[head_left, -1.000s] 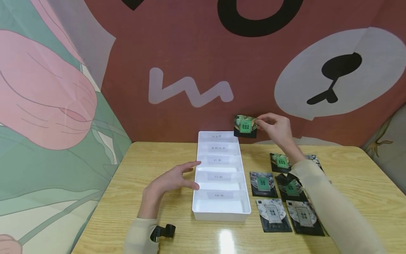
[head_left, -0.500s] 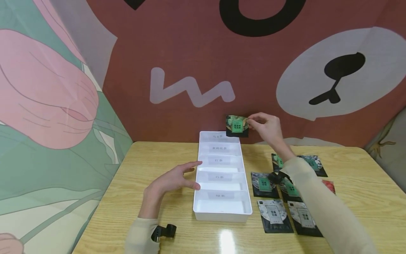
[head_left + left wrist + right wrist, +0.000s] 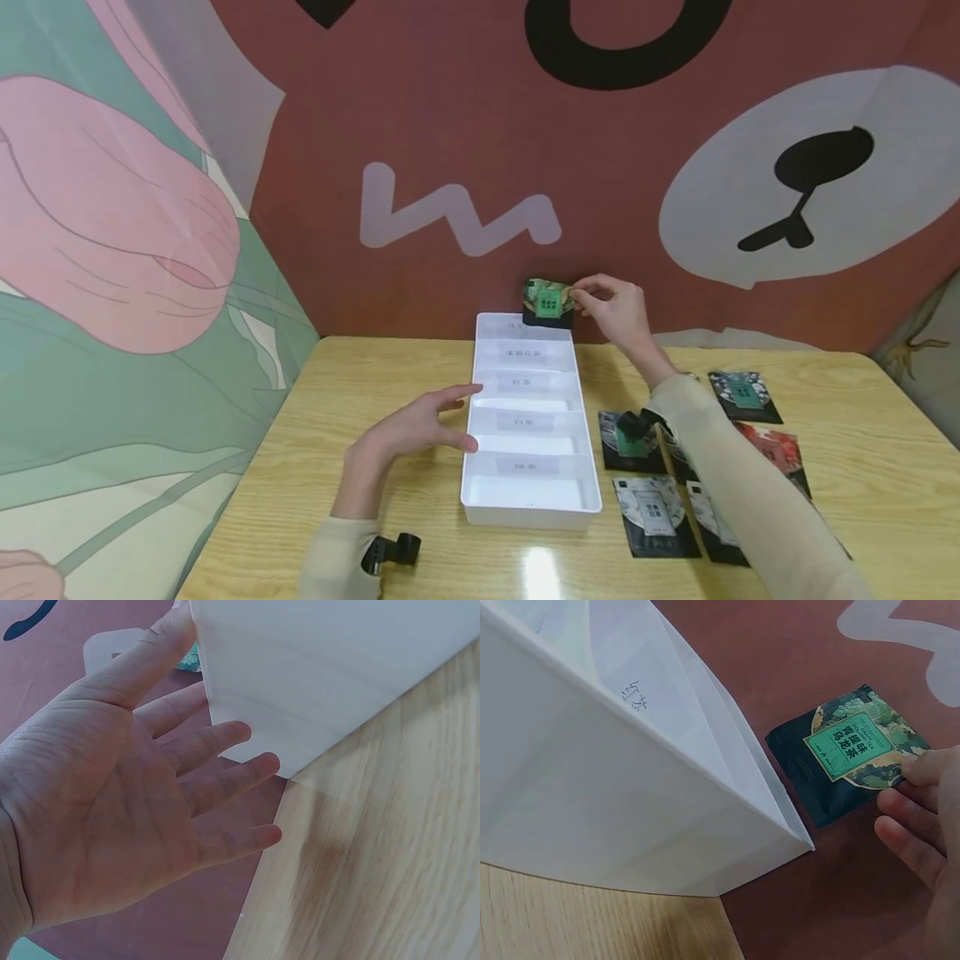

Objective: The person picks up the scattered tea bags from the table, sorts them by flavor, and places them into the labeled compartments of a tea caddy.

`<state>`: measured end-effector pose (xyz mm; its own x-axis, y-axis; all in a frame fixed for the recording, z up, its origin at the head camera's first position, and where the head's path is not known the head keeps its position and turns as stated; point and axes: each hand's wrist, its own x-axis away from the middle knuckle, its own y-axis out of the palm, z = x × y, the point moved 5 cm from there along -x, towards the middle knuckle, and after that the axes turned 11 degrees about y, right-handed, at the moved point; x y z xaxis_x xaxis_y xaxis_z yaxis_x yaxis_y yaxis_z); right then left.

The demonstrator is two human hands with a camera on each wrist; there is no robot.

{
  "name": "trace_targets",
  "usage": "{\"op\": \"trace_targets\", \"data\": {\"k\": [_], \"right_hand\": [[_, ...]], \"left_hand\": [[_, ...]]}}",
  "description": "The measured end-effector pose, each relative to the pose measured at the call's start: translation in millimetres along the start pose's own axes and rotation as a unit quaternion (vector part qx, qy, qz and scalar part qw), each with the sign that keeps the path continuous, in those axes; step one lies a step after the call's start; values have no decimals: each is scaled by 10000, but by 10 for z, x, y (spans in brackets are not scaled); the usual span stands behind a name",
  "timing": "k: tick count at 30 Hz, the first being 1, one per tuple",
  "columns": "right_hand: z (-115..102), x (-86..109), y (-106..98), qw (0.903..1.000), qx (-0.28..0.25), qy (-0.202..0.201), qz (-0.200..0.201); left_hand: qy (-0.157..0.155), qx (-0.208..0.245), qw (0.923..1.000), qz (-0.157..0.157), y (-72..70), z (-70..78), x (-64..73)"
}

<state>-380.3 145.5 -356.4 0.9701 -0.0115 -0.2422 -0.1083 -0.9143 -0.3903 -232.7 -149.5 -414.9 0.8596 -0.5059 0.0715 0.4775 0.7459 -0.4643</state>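
Observation:
My right hand pinches a green and black tea sachet by its right edge, between thumb and fingers. In the right wrist view, the sachet is labelled grape oolong tea. It is held above the far end of a white divided box, partly covering the farthest compartment's label. Along the box's left side, my left hand touches the rim with thumb and index fingertips. The left wrist view shows that hand with its fingers extended beside the box's outer wall.
Right of the box lie several sachets: a white and black one, a green-labelled one, a red one and a blue-patterned one. My right forearm covers some of them. A patterned wall stands behind the wooden table.
My right hand has moved left with the sachet, from beside the box's far right corner to over its far end. The left hand stays at the rim.

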Motion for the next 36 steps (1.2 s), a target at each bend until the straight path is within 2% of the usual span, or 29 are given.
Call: {"op": "trace_targets", "data": {"k": [5, 15, 25, 33, 36], "right_hand": [[39, 16, 52, 9998, -178, 33, -37], [194, 34, 136, 9995, 1, 321, -57], [257, 63, 156, 9995, 65, 186, -228], [318, 62, 184, 9960, 892, 74, -30], [336, 54, 204, 9945, 1046, 23, -13]], "left_hand": [[-70, -20, 10000, 43, 12, -14, -5], [-84, -2, 10000, 21, 17, -13, 4], [-59, 14, 10000, 6, 22, 2, 2], [-58, 12, 10000, 15, 16, 0, -11], [-61, 10, 10000, 22, 14, -5, -14]]}}
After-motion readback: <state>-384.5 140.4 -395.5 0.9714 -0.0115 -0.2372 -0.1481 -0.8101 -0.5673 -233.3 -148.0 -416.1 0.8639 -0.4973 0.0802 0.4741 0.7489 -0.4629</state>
